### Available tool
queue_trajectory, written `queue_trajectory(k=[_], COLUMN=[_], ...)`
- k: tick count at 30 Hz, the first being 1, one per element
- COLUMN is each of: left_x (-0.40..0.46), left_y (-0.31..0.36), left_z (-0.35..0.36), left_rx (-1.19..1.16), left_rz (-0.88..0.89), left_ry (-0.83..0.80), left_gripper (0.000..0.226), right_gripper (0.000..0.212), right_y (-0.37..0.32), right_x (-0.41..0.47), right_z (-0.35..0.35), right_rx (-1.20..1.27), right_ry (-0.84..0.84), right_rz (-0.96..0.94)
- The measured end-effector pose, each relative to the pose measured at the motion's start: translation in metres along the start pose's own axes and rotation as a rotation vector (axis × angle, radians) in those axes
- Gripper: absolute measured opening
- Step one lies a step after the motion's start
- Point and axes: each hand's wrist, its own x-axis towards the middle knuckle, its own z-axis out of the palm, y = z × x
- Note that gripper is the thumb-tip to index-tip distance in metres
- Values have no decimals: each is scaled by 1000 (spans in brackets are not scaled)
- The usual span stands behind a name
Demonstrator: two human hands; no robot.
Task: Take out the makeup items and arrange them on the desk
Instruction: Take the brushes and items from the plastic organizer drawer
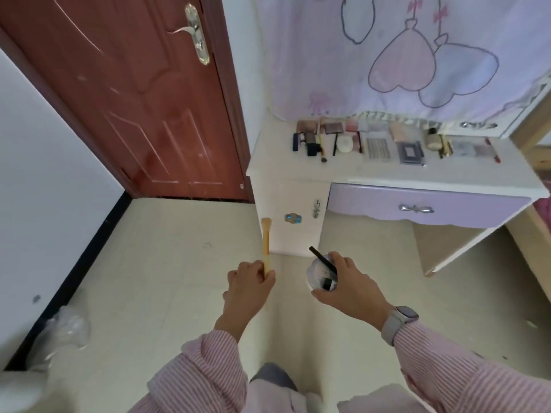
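Left hand (250, 284) is curled round the lower end of a yellow-handled brush (265, 244), held upright w/ bristles at top, over the floor (167, 263). Right hand (347, 286) grips a small clear round jar (319, 274) from the side, fingers wrapped round it; a black brush (322, 259) lies slanted across the jar top, pinned under the same fingers. Watch (398, 318) on right wrist, pink striped sleeves (208, 359) on both arms.

Both hands are well short of the white surface (357, 171), which stands ahead & to the right. Along its back edge a row of makeup items (387, 143): palettes, a round white compact (345, 143), a dark blue tube (295, 142) at far left, black box, small brushes, lash trays, a bottle w/ gold parts, a red pencil at far right. Exact types of several too small to tell.

Lilac drawer (426, 208) w/ bow handle under the top; white cabinet door (293, 216) left of it w/ a blue sticker. Heart-print cloth (402, 55) hangs behind. Brown door (128, 93) at left, clear plastic bag (64, 329) on floor by the wall.
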Motion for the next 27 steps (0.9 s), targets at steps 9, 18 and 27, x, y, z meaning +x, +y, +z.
queue_trajectory(k=[9, 18, 27], left_x=[254, 503, 658], left_y=[38, 98, 134], left_z=[-35, -43, -21], left_rx=[122, 547, 856], left_rz=[89, 335, 604], left_ry=[8, -89, -20], left_gripper=[35, 27, 34], right_gripper=[75, 78, 81], right_y=[-14, -28, 1], right_x=[236, 441, 540], right_z=[-39, -102, -128], right_rx=[41, 81, 125], right_ry=[2, 13, -35], right_rz=[19, 156, 198])
